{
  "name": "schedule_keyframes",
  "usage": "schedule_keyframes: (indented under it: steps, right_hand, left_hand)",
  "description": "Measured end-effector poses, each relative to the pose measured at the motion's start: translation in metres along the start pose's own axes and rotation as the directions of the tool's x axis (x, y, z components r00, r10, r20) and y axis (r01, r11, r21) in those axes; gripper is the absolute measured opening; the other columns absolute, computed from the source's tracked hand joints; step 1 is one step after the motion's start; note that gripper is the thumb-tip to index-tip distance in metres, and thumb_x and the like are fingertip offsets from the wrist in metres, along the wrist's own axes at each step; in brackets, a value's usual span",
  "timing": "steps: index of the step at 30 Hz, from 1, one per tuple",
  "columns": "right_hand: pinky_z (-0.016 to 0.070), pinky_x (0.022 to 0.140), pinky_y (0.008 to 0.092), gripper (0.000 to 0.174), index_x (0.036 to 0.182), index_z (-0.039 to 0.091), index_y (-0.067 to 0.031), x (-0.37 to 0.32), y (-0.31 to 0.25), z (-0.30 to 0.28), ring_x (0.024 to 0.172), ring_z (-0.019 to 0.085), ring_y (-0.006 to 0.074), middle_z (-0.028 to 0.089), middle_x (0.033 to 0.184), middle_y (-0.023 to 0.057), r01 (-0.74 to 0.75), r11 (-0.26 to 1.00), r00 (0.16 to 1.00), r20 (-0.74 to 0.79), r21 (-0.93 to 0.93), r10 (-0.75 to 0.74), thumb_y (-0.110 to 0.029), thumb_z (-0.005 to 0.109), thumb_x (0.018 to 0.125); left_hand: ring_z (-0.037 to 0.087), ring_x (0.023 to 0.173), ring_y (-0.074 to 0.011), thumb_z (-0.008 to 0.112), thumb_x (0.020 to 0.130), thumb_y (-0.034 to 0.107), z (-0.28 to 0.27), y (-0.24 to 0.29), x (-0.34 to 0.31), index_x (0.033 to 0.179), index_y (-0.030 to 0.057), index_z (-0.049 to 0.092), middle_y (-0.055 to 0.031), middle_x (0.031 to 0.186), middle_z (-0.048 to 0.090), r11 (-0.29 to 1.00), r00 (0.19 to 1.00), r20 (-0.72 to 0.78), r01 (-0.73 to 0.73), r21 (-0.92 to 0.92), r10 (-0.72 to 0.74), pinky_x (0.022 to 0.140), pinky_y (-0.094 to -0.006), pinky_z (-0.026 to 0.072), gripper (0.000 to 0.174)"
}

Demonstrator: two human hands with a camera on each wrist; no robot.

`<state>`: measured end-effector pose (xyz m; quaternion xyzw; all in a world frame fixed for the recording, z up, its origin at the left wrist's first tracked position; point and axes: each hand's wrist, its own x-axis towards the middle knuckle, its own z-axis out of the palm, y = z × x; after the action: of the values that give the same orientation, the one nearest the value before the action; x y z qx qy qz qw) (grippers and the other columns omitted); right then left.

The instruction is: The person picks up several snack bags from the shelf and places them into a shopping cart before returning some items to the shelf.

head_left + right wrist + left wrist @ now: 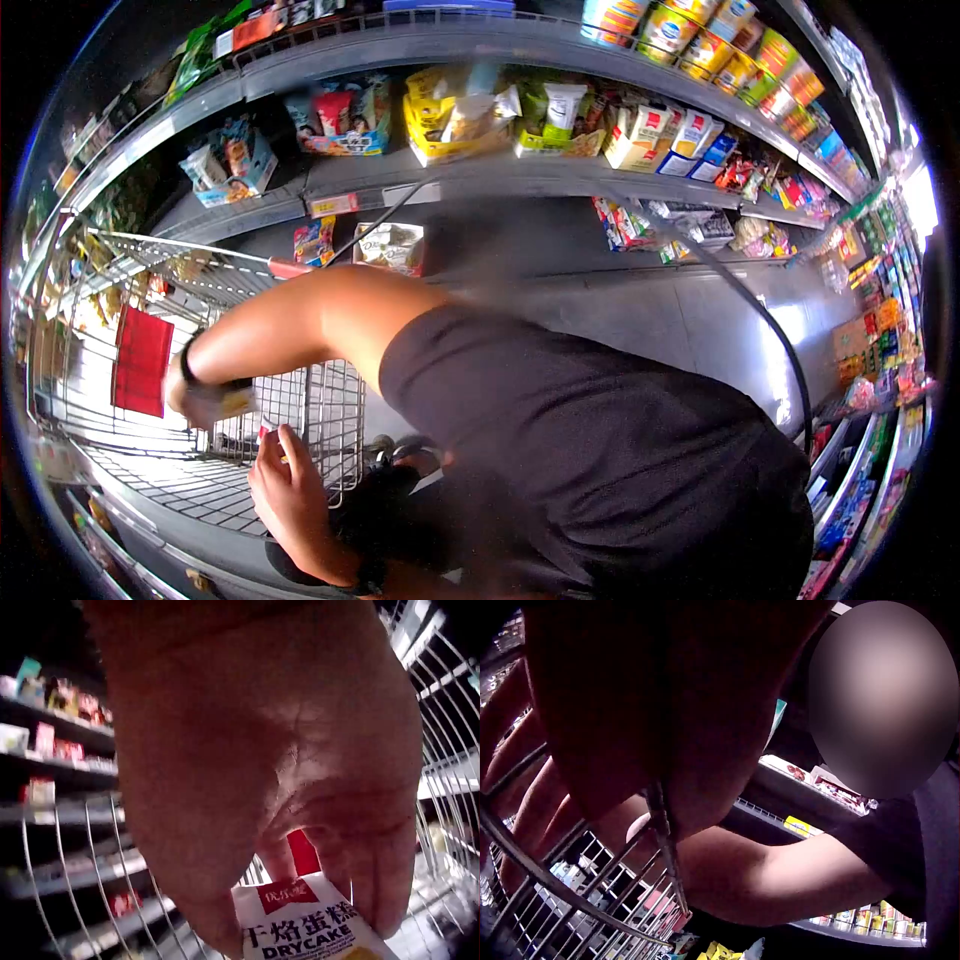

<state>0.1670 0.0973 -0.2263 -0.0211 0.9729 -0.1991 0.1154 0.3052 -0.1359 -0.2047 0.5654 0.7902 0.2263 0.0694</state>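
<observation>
My right hand [190, 395], blurred, reaches across into the wire shopping cart [335, 400]. Thumb and fingers hold the top of a white packet [304, 922] with a red label and the printed word DRYCAKE. The packet's lower part runs out of the right wrist view. My left hand [285, 485] is at the near side of the cart, just below the right hand in the head view. Its fingers [529, 814] are loosely extended, overlapped by cart wires in the left wrist view, and hold no visible goods.
A red panel [142, 362] hangs on the cart's wire side. Ahead, a grey shelf [480, 180] bears boxes of snack packets, with cans [690, 40] on the tier above. A white box [385, 248] stands on the bottom tier. More stocked shelves [880, 480] line the right.
</observation>
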Motion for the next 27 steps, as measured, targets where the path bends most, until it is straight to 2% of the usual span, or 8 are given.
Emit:
schedule_keyframes:
  steps: [1,5,10,13,16,19,24,27]
  right_hand:
    - [0.0585,0.083,0.0453,0.036,0.108,0.080,-0.0044,-0.020,-0.015,-0.025,0.093,0.075,0.0297,0.079,0.103,0.0159,0.010,0.999,0.998,-0.070,0.051,-0.006,-0.032,0.076,0.084]
    - [0.0589,0.082,0.0517,0.046,0.103,0.075,-0.0003,-0.113,-0.065,-0.090,0.087,0.074,0.0347,0.076,0.089,0.0188,0.154,0.982,0.775,-0.603,-0.113,-0.191,-0.039,0.080,0.079]
    - [0.0593,0.076,0.0520,0.057,0.106,0.069,-0.0041,-0.307,-0.106,-0.077,0.088,0.070,0.0399,0.069,0.100,0.0199,0.017,0.969,0.141,-0.959,-0.247,-0.247,-0.048,0.082,0.072]
    - [0.0564,0.079,0.0517,0.068,0.128,0.060,-0.0070,-0.404,-0.112,-0.020,0.101,0.063,0.0383,0.061,0.108,0.0179,-0.071,0.980,-0.035,-0.981,-0.185,-0.188,-0.035,0.086,0.072]
    - [0.0527,0.089,0.0449,0.085,0.153,0.046,-0.0061,-0.487,-0.115,0.044,0.103,0.063,0.0338,0.063,0.116,0.0157,-0.113,0.986,0.067,-0.990,0.118,0.126,-0.032,0.087,0.082]
    - [0.0549,0.098,0.0390,0.089,0.154,0.047,-0.0024,-0.552,-0.095,0.103,0.108,0.068,0.0247,0.067,0.121,0.0115,-0.173,0.912,-0.163,-0.924,0.371,0.345,-0.029,0.091,0.081]
    - [0.0558,0.095,0.0419,0.087,0.153,0.043,0.0005,-0.679,-0.039,0.159,0.106,0.069,0.0281,0.066,0.123,0.0165,-0.449,0.742,-0.616,-0.774,0.499,0.148,-0.022,0.090,0.083]
    - [0.0583,0.099,0.0353,0.080,0.154,0.041,-0.0025,-0.759,-0.011,0.163,0.113,0.066,0.0196,0.065,0.127,0.0134,-0.603,0.637,-0.655,-0.754,0.479,-0.053,-0.007,0.085,0.087]
  left_hand:
    - [0.063,0.088,-0.0447,0.055,0.107,0.039,0.004,-0.010,-0.005,0.115,-0.0013,0.072,-0.0261,0.089,0.069,0.999,1.000,-0.014,-0.004,0.052,0.004,0.082,-0.0526,0.0489,0.045]
    - [0.067,0.086,-0.0404,0.056,0.107,0.040,-0.011,0.010,0.001,0.111,0.0010,0.072,-0.0215,0.094,0.072,0.979,0.975,0.097,0.203,-0.003,-0.202,0.079,-0.0503,0.0515,0.042]
    - [0.069,0.115,-0.0355,0.061,0.105,0.026,-0.007,0.046,0.000,0.144,0.0068,0.059,-0.0218,0.131,0.067,0.998,0.888,-0.454,0.060,-0.031,-0.067,0.092,-0.0463,0.0576,0.044]
    - [0.061,0.128,-0.0361,0.067,0.098,0.013,-0.001,0.116,-0.003,0.151,0.0004,0.051,-0.0250,0.143,0.059,0.955,0.828,-0.553,-0.232,-0.183,0.095,0.097,-0.0466,0.0569,0.057]
    - [0.058,0.132,-0.0396,0.069,0.093,0.009,0.045,0.182,0.004,0.149,-0.0038,0.050,-0.0257,0.144,0.058,0.871,0.850,-0.387,-0.452,-0.192,0.356,0.106,-0.0497,0.0508,0.061]
    - [0.054,0.135,-0.0445,0.070,0.088,0.008,0.099,0.253,0.021,0.148,-0.0046,0.049,-0.0272,0.144,0.056,0.757,0.791,-0.090,-0.607,-0.243,0.606,0.115,-0.0502,0.0437,0.065]
    - [0.051,0.139,-0.0423,0.068,0.091,0.009,0.167,0.338,0.020,0.150,-0.0018,0.048,-0.0232,0.150,0.054,0.588,0.624,0.068,-0.687,-0.427,0.778,0.119,-0.0482,0.0406,0.064]
    - [0.053,0.136,-0.0428,0.069,0.090,0.009,0.191,0.359,0.017,0.146,0.0005,0.052,-0.0227,0.148,0.055,0.527,0.560,0.075,-0.716,-0.458,0.825,0.116,-0.0481,0.0438,0.060]
